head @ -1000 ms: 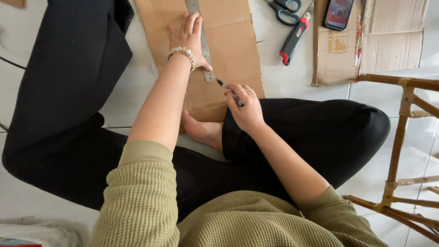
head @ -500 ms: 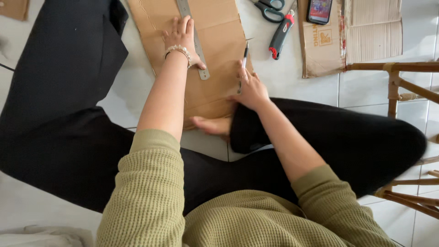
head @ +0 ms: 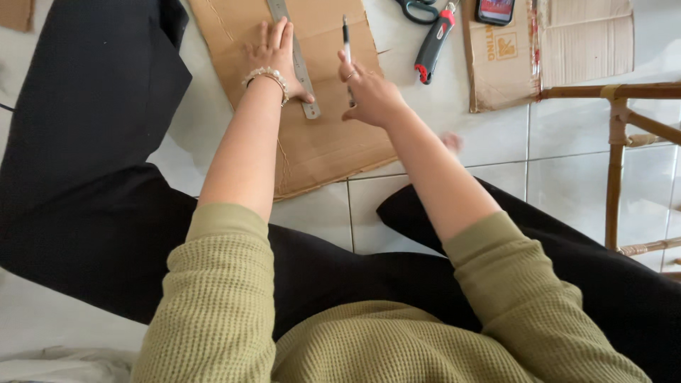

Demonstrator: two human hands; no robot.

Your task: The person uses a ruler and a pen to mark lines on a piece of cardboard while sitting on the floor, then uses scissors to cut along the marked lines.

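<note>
Since half a second ago the right hand (head: pixel 370 96) has lifted away from the lap and come up over the cardboard sheet (head: pixel 323 135), and the bare foot that showed by the knee has slipped almost out of sight.

From the head camera, looking down: the person sits cross-legged on the white tiled floor (head: pixel 567 149), black trousers to either side, olive knit sleeves at six o'clock. The cardboard sheet lies flat at twelve o'clock, between the knees. On it a steel ruler (head: pixel 294 60) runs from twelve o'clock down toward the middle. The left hand (head: pixel 273 57), a beaded bracelet (head: pixel 266 76) on its wrist, presses flat on the sheet with fingers spread, the thumb side touching the ruler's left edge. The right hand sits just at three o'clock of the ruler, fingers curled narrow around a slim pen-like tool (head: pixel 346 50) whose tip points toward twelve o'clock over the sheet; I cannot tell whether the tip touches the cardboard.

At one o'clock lie scissors (head: pixel 415 8) and a red-and-black utility knife (head: pixel 434 42), near each other on the tiles. Further toward two o'clock a phone (head: pixel 495 10) rests on a second piece of cardboard (head: pixel 560 50). A rattan chair frame (head: pixel 617 142) stands at three o'clock.
</note>
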